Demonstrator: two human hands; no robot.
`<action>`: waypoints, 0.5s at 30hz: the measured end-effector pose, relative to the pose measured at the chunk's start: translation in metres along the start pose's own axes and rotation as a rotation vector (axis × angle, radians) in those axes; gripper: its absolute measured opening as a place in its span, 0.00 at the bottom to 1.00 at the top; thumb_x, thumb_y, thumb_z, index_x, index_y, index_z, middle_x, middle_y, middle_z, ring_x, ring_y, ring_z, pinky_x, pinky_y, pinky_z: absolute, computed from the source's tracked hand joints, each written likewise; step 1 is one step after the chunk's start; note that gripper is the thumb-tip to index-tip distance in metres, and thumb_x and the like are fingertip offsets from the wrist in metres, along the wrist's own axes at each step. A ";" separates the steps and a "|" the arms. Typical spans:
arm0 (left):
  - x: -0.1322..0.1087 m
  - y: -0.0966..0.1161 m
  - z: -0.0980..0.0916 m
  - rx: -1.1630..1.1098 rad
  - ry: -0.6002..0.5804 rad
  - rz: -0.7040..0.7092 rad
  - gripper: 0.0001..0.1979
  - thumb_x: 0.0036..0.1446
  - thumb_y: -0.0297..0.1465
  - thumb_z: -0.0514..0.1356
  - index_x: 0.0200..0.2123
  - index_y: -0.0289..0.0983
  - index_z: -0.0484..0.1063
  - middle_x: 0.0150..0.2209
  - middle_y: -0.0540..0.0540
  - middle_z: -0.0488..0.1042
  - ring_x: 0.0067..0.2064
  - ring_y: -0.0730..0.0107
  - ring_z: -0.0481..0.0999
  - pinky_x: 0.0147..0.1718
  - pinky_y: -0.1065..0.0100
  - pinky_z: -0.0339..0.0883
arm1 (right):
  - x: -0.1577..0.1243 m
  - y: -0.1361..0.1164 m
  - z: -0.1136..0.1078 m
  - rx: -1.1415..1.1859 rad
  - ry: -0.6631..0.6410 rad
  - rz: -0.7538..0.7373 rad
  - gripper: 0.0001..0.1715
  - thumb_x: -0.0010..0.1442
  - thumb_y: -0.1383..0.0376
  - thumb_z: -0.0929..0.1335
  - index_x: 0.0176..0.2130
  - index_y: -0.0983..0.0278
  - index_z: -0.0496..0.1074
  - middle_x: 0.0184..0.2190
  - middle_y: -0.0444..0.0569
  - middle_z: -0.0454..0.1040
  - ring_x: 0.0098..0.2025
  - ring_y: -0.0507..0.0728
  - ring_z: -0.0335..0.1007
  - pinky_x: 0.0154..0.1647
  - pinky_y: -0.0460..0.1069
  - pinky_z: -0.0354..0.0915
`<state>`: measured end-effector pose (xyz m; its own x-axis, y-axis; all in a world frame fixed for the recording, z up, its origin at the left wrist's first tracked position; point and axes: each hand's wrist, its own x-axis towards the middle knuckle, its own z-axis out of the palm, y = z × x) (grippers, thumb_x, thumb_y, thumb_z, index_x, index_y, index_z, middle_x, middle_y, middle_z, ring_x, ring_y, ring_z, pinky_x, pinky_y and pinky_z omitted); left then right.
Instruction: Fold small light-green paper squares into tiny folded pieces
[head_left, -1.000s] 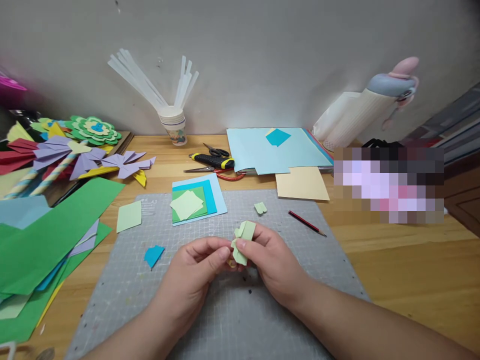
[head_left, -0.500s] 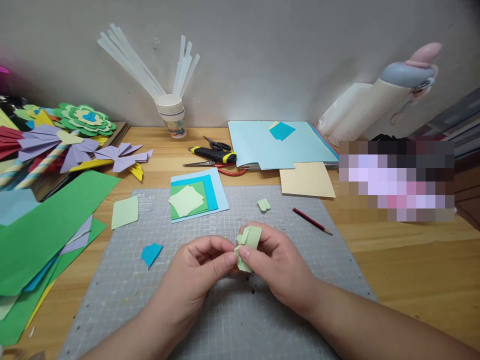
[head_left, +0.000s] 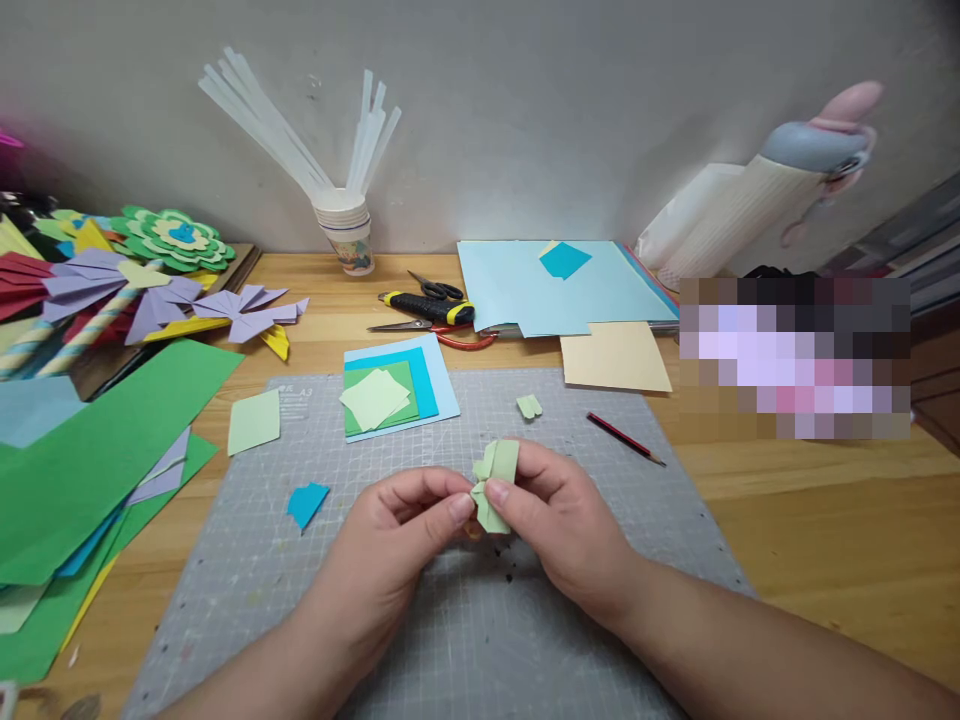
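Between my two hands is a small folded piece of light green paper (head_left: 500,470), held above the grey cutting mat (head_left: 300,620). My right hand (head_left: 577,520) pinches it, thumb pressed on its front face and fingers behind. At its left edge, the thumb and index fingertip of my left hand (head_left: 409,530) close on a small part of it. A small folded light green scrap (head_left: 529,407) lies on the mat just beyond my hands. Off to the left rest a cut blue paper piece (head_left: 307,504) and a light green square (head_left: 254,423).
Stacked paper squares (head_left: 444,390) lie at the mat's back edge. Behind them are a black-and-yellow cutter (head_left: 427,306) and red-handled scissors (head_left: 465,340). A pencil (head_left: 625,438) lies right. Paper cups (head_left: 350,245) hold white sticks. Green sheets (head_left: 112,460) and paper flowers (head_left: 176,240) crowd the left.
The folded green paper has tilted slightly and shifted a little up and left in my right fingers. Both hands keep their pinch. The whole view has moved very slightly.
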<state>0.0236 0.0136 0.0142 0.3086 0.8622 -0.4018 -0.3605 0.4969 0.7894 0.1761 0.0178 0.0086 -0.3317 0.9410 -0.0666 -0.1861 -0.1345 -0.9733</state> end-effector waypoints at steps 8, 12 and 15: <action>-0.001 -0.003 -0.003 0.014 0.016 -0.010 0.07 0.45 0.32 0.69 0.26 0.35 0.76 0.24 0.51 0.76 0.28 0.78 0.71 0.31 0.77 0.64 | 0.000 0.002 0.001 -0.105 0.032 -0.016 0.09 0.58 0.67 0.64 0.26 0.63 0.62 0.22 0.40 0.60 0.25 0.49 0.55 0.27 0.44 0.56; 0.000 -0.003 -0.002 0.023 0.017 -0.009 0.07 0.45 0.32 0.69 0.25 0.35 0.76 0.23 0.52 0.75 0.28 0.78 0.70 0.30 0.77 0.63 | 0.000 0.003 0.001 -0.138 0.033 -0.019 0.10 0.58 0.66 0.64 0.25 0.63 0.61 0.22 0.40 0.59 0.26 0.50 0.55 0.27 0.45 0.56; 0.000 -0.002 -0.002 0.033 0.017 -0.008 0.07 0.45 0.32 0.69 0.25 0.35 0.76 0.23 0.51 0.74 0.28 0.78 0.70 0.30 0.77 0.63 | 0.000 0.004 0.000 -0.147 0.025 -0.022 0.10 0.58 0.66 0.63 0.25 0.63 0.61 0.22 0.40 0.59 0.26 0.50 0.56 0.28 0.46 0.56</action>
<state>0.0229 0.0128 0.0120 0.2964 0.8598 -0.4158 -0.3285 0.5006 0.8009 0.1755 0.0168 0.0047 -0.3053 0.9510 -0.0483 -0.0549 -0.0682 -0.9962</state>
